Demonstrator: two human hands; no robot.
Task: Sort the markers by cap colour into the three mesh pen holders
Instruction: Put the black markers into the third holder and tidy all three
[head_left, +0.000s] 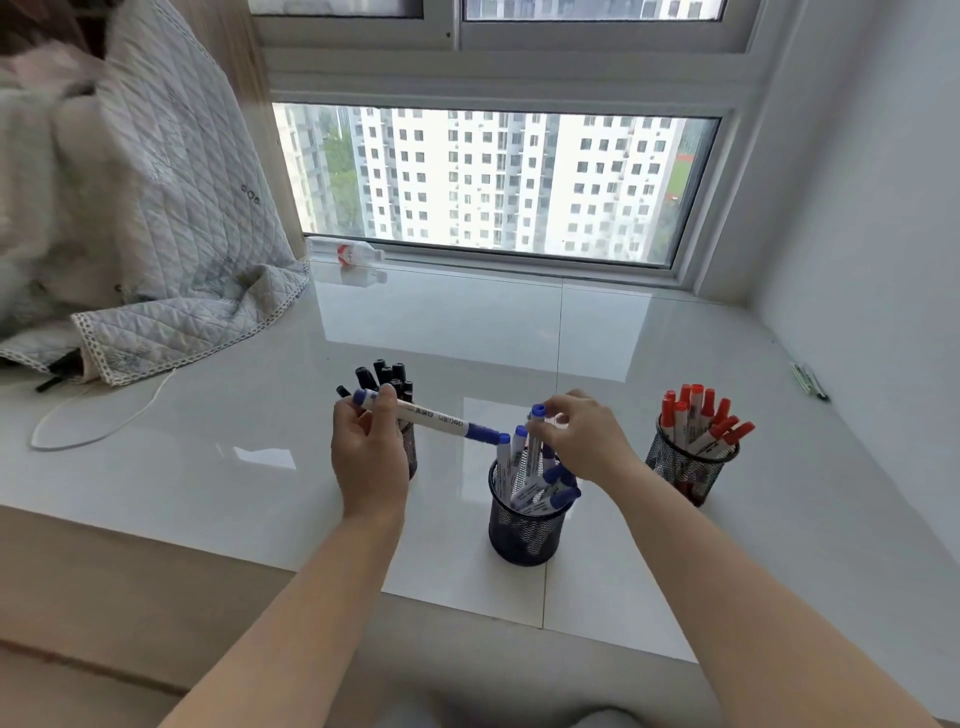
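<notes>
Three black mesh pen holders stand in a row on the white sill. The left holder (410, 449), mostly hidden behind my left hand, has black-capped markers (387, 375). The middle holder (524, 525) has several blue-capped markers (550, 496). The right holder (685, 470) has red-capped markers (698, 410). My left hand (369, 457) holds a blue-capped marker (431, 418) lying nearly level, its cap pointing right towards the middle holder. My right hand (584, 434) pinches an upright blue-capped marker (536, 431) that stands in the middle holder.
A quilted blanket (156, 249) lies piled at the left with a white cable (104, 421) trailing from it. A plastic bottle (345, 253) lies by the window frame. A green pen (809, 382) rests near the right wall. The sill's front edge (260, 551) drops off below the holders.
</notes>
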